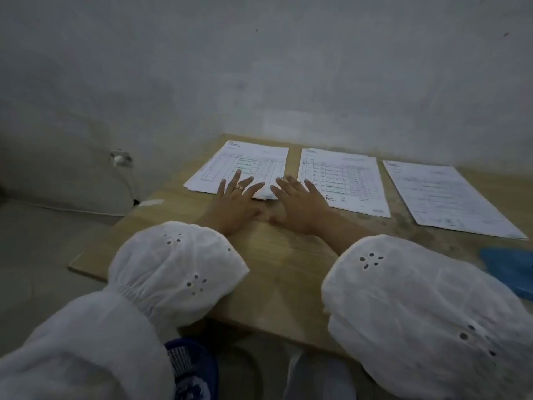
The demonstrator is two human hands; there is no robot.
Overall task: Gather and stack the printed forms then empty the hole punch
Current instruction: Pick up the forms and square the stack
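Three sets of printed forms lie side by side at the far edge of a wooden table (277, 264). The left pile (248, 163) holds several sheets slightly fanned. The middle form (346, 180) and the right form (444, 197) lie flat. My left hand (236, 203), wearing a ring, rests flat with spread fingers, fingertips on the near edge of the left pile. My right hand (300, 206) lies flat beside it, fingers touching the left pile's corner and the middle form's near left edge. Neither hand holds anything. No hole punch is visible.
A blue object (510, 269) sits at the table's right edge, partly cut off. A wall socket with a white cable (121, 161) is on the wall to the left. The grey wall stands close behind the table. White puffed sleeves cover my forearms.
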